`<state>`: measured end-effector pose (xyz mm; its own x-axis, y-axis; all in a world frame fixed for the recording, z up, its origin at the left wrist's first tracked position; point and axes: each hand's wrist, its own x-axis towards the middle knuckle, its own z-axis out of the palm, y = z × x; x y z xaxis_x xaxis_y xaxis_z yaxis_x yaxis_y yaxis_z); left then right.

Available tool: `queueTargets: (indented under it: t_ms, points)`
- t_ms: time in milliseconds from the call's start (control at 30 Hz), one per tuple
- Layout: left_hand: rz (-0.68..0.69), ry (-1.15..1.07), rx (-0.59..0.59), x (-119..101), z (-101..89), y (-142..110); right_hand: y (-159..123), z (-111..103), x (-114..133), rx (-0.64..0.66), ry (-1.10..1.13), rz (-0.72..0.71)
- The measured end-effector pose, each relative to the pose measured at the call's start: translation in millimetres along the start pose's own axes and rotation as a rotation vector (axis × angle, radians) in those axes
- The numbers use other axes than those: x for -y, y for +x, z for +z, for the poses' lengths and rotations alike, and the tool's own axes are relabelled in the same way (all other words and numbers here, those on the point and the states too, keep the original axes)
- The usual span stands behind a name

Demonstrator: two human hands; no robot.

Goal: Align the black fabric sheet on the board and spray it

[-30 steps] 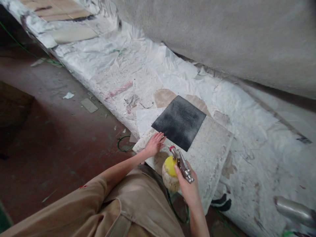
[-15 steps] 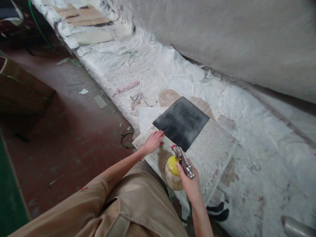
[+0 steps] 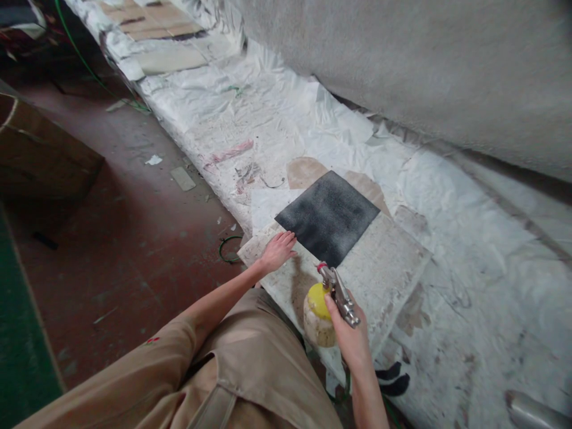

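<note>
A metal spray gun (image 3: pixel 340 298) with a yellow-lidded, stained cup (image 3: pixel 318 319) is gripped in my right hand (image 3: pixel 353 333), its nozzle near the closest corner of a black square sheet (image 3: pixel 330 217). Pale, uneven speckling covers parts of the sheet. It lies on a whitish, paint-crusted board (image 3: pixel 379 280). My left hand (image 3: pixel 279 249) rests with fingers stretched out at the sheet's left edge; whether the fingertips press on the sheet or just the board I cannot tell.
White crumpled sheeting (image 3: pixel 214 113) covers the long bench. Brown cardboard pieces (image 3: pixel 152 21) lie at its far end. A cardboard box (image 3: pixel 44 149) stands on the red floor at left. Black strips (image 3: pixel 395 381) and a metal cylinder (image 3: pixel 536 410) lie at lower right. A grey wall (image 3: pixel 424 77) rises behind.
My right hand has moved slightly to the right with the spray gun. My left hand stays at the sheet's edge. The view has shifted a little.
</note>
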<state>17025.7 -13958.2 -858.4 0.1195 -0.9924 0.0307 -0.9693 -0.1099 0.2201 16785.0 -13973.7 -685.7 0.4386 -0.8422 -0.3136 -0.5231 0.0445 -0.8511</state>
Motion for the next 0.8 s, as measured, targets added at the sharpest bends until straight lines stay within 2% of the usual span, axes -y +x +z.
queueTargets:
  t_ms: [167,800]
  points:
    - [-0.005,-0.009,-0.005,-1,-1.6,1,-4,-5,-8,-0.023,-0.011,0.040]
    - [-0.009,-0.009,-0.020,0,0.5,2,-20,-18,-14,-0.059,-0.068,0.086]
